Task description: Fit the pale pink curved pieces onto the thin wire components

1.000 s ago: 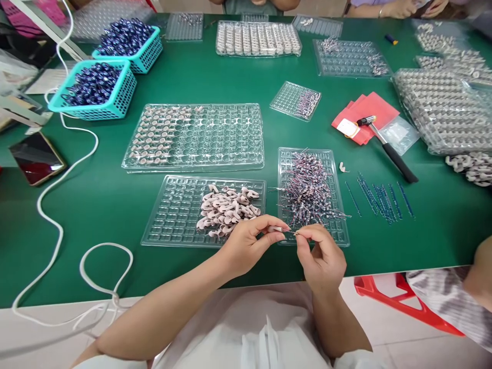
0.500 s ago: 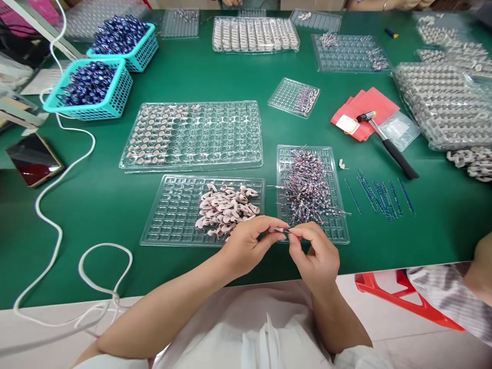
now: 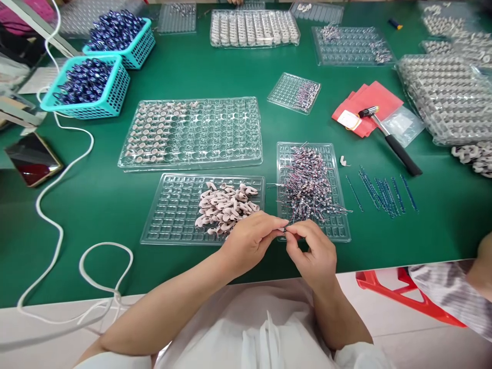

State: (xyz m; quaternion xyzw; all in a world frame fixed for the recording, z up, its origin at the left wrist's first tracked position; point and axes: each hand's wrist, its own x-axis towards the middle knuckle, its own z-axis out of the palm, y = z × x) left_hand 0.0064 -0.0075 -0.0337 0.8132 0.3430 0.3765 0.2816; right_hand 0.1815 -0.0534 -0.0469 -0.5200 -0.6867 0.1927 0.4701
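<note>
My left hand (image 3: 248,246) pinches a small white earbud shell (image 3: 282,229) between thumb and fingers, mostly covered by them. My right hand (image 3: 315,253) is closed at the shell's end, its fingertips on a thin dark wired part that is largely hidden. Beside my left hand, a pile of pale earbud shells (image 3: 226,207) lies on a clear tray (image 3: 172,215). Just beyond my right hand, a heap of small wired components (image 3: 307,179) fills much of another clear tray (image 3: 342,225).
Behind stands a partly filled clear tray (image 3: 215,133). Turquoise baskets (image 3: 111,97) of shiny blue pieces and a phone (image 3: 34,159) are at left. On the right are a hammer (image 3: 400,151), red sheets (image 3: 384,100), blue strips (image 3: 384,195) and stacked trays (image 3: 442,102). A person's sleeve (image 3: 453,287) shows lower right.
My hands have drawn closer together, the right shifting slightly left, and less of the dark part shows between them. The whole view has tilted slightly.
</note>
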